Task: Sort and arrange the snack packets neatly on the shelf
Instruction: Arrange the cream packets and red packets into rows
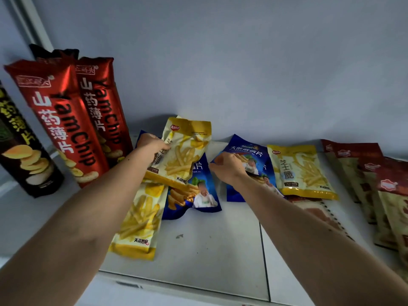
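Sorting mixed packets on a white shelf (209, 250), both hands working mid-pile.

Far left: one dark tall packet (24, 155) standing, then two red Yam Chip packets (72, 133) leaning against the wall, with a dark top edge behind them, maybe one more, cannot tell.

Left hand (152, 144) pinches the left edge of a raised yellow fries packet (183, 151), thumb and fingers curled onto it; the packet is tilted up off the pile, far side near the wall. A second yellow fries packet (141, 219) lies flat, nearer, partly under it. A blue packet (194, 195) lies beneath, and another blue edge shows behind the left hand.

Right hand (229, 166) grips the upper left corner of a blue packet (249, 155) lying just right of centre; it looks like at least one more blue under it. Touching its right side is a third yellow fries packet (304, 171), flat. Near it, a pale red-printed packet (318, 210) is mostly hidden by the forearm. Far right: a row of red-topped packets (375, 184), overlapped, at least four, exact count unclear.

Judgement for the step: lift the yellow clear before sliding, so the blue underneath isn't dragged; pair yellows together, blues together, edges squared to the wall. Keep the grip on the seam edge, not the belly, to avoid crushing the contents. Standing red packets could topple if bumped.
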### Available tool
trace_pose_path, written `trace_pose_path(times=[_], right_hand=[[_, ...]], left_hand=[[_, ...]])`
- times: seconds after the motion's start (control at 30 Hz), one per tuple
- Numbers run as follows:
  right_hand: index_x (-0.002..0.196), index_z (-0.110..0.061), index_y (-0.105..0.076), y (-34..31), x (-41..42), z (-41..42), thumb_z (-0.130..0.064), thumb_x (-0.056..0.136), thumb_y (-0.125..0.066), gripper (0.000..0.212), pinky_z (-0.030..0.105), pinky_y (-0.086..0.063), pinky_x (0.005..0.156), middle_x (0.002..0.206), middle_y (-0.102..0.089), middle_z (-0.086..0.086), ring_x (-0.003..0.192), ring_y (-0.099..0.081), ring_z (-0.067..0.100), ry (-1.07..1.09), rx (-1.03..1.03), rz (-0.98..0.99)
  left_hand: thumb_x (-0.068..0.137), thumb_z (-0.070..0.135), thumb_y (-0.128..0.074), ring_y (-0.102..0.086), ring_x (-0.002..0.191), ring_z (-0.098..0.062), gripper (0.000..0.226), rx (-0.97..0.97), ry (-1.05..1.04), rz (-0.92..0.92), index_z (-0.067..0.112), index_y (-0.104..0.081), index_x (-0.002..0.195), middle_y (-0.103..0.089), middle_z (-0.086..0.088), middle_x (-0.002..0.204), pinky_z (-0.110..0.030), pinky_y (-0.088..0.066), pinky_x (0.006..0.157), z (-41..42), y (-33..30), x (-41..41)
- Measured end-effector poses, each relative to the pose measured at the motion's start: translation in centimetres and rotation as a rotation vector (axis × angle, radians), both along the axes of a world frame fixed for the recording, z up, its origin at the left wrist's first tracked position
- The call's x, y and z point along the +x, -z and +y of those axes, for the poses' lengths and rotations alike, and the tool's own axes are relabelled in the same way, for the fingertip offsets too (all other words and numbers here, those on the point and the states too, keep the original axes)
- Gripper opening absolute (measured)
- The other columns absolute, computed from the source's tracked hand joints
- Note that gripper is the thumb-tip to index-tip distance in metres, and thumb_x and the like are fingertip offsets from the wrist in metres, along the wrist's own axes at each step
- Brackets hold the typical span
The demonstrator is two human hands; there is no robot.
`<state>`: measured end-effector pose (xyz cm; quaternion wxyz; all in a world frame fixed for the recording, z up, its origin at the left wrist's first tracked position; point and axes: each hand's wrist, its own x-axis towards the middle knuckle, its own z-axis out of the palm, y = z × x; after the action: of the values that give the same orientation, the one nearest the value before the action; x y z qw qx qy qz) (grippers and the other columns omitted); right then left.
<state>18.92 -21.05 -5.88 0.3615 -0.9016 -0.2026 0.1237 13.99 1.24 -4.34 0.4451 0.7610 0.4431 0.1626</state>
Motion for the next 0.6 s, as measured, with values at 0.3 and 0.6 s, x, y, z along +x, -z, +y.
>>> trace_pose_path(times=[0.3,0.6], right_hand=[[0.062,-0.016,-0.035,-2.5,1.0,0.8,-0.032,0.096,-0.045,0.039,0.031,-0.027,0.053,0.059,-0.039,0.001,0.055,-0.037,0.018,0.07,0.207,0.123],[0.144,-0.019,-0.03,-2.9,1.4,0.1,-0.034,0.092,-0.061,0.063,0.037,-0.049,0.076,0.112,-0.061,0.005,0.095,-0.063,0.028,0.108,0.327,0.163]], left_hand=[[0.078,0.01,-0.079,-0.053,0.045,0.008,0.034,0.06,0.144,-0.591,0.02,-0.048,0.065,-0.058,0.012,0.055,-0.009,-0.04,0.049,-2.1,-4.3,-1.6],[0.079,0.009,-0.078,-0.06,0.054,-0.005,0.031,-0.111,0.213,-0.699,0.017,-0.05,0.068,-0.064,0.008,0.062,-0.019,-0.046,0.046,-4.1,-7.0,-0.9]])
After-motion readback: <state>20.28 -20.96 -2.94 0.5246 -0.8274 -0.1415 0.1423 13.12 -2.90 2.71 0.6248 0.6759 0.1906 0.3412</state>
